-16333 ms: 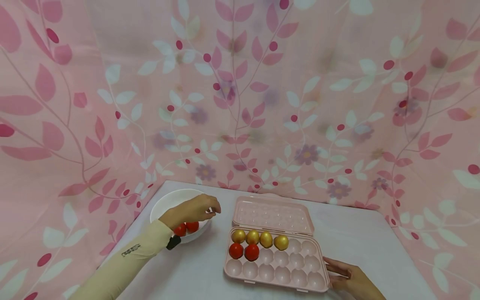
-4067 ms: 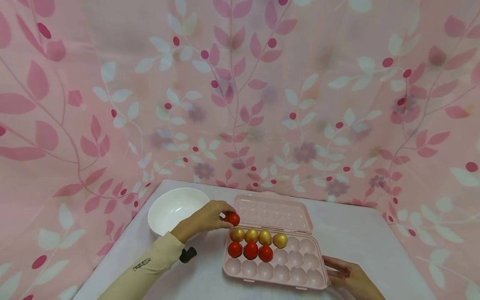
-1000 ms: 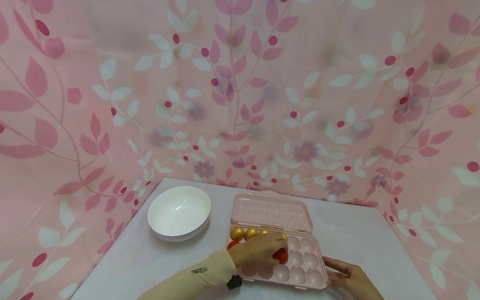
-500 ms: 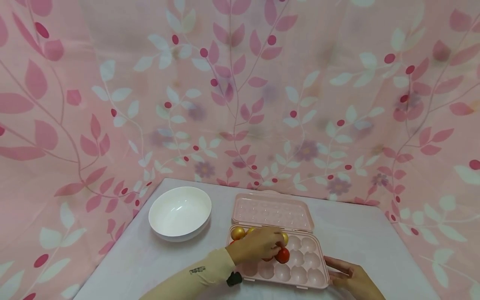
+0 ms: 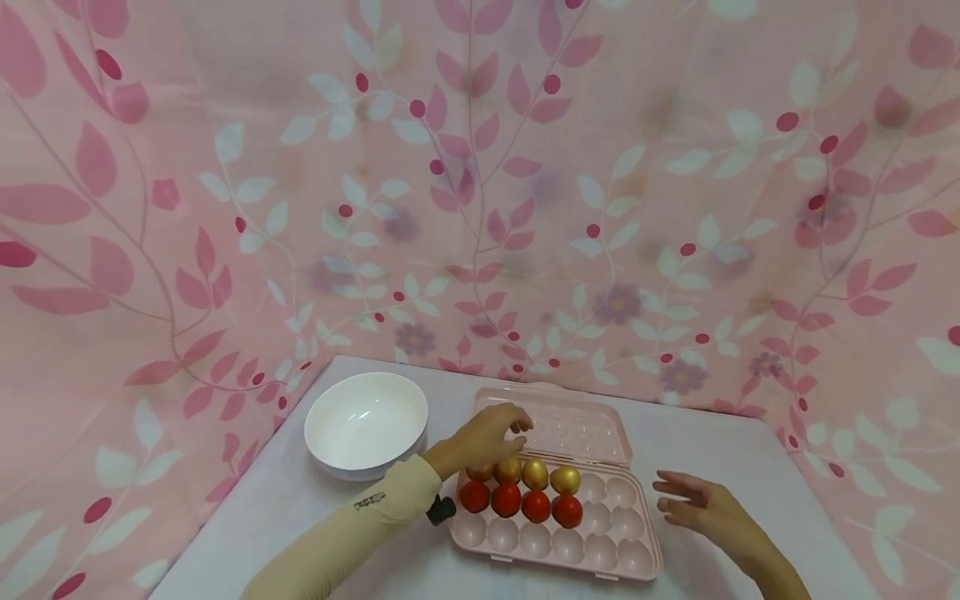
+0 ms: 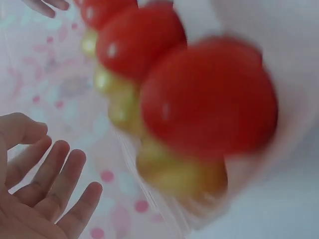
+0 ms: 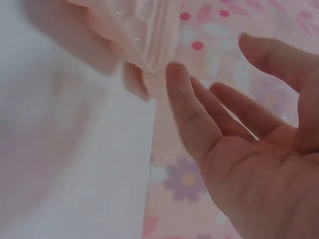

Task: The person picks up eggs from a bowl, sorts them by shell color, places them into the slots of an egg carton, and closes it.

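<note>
A pink egg box (image 5: 536,542) lies with its lid (image 5: 577,433) folded back. Several golden eggs (image 5: 566,479) fill part of its far row, and several red eggs (image 5: 567,511) sit in the row before them. My left hand (image 5: 483,435) hovers over the box's far left, holding nothing, its fingers loosely bent; the left wrist view shows the left hand (image 6: 42,186) apart from the blurred red eggs (image 6: 209,99). My right hand (image 5: 705,507) is just off the box's right end. In the right wrist view, the right hand (image 7: 239,134) is relaxed and holds nothing.
A white bowl (image 5: 366,425) with nothing in it stands at the left of the white-covered table (image 5: 697,442). Pink floral cloth (image 5: 480,208) hangs behind and at both sides. The near row of the box has bare cups (image 5: 567,546).
My left hand has let go of the fourth red egg, now in its cup, and moved up and left. My right hand has come away from the box's right end.
</note>
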`<action>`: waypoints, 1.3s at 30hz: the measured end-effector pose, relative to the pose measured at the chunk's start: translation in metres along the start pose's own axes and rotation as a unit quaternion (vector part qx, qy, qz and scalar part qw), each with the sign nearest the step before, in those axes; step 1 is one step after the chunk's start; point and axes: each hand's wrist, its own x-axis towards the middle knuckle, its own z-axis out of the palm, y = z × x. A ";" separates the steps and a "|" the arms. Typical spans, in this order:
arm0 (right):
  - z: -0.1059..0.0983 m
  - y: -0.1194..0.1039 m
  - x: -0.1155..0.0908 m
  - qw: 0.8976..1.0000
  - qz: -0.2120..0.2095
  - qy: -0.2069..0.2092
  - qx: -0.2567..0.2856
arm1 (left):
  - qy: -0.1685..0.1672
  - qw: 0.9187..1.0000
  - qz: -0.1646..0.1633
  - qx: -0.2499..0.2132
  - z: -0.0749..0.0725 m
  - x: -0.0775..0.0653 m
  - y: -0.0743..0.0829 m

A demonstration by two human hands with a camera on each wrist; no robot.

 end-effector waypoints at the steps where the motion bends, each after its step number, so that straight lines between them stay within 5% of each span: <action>1: -0.002 -0.007 0.006 1.000 -0.004 0.013 -0.006 | 0.010 1.000 -0.002 -0.006 -0.004 0.003 -0.005; 9: -0.004 -0.034 0.064 0.998 0.004 0.049 -0.038 | 0.065 0.996 -0.048 -0.049 -0.022 0.024 -0.041; 18: -0.012 -0.028 0.112 0.997 0.033 0.067 -0.027 | 0.113 0.978 -0.150 -0.086 -0.020 0.038 -0.060; 22: -0.012 -0.021 0.121 0.995 0.053 0.084 -0.010 | 0.102 0.970 -0.206 -0.075 -0.016 0.036 -0.067; 25: -0.015 -0.017 0.124 0.993 0.075 0.093 -0.001 | 0.062 0.953 -0.280 -0.097 -0.015 0.034 -0.069; 29: -0.019 -0.013 0.129 0.989 0.106 0.104 0.013 | 0.018 0.914 -0.363 -0.179 -0.013 0.032 -0.070; 36: -0.012 -0.004 0.137 0.987 0.136 0.073 0.056 | 0.024 0.871 -0.412 -0.265 -0.009 0.027 -0.073; 39: -0.006 0.000 0.139 0.986 0.135 0.077 0.066 | 0.021 0.861 -0.416 -0.291 -0.005 0.025 -0.076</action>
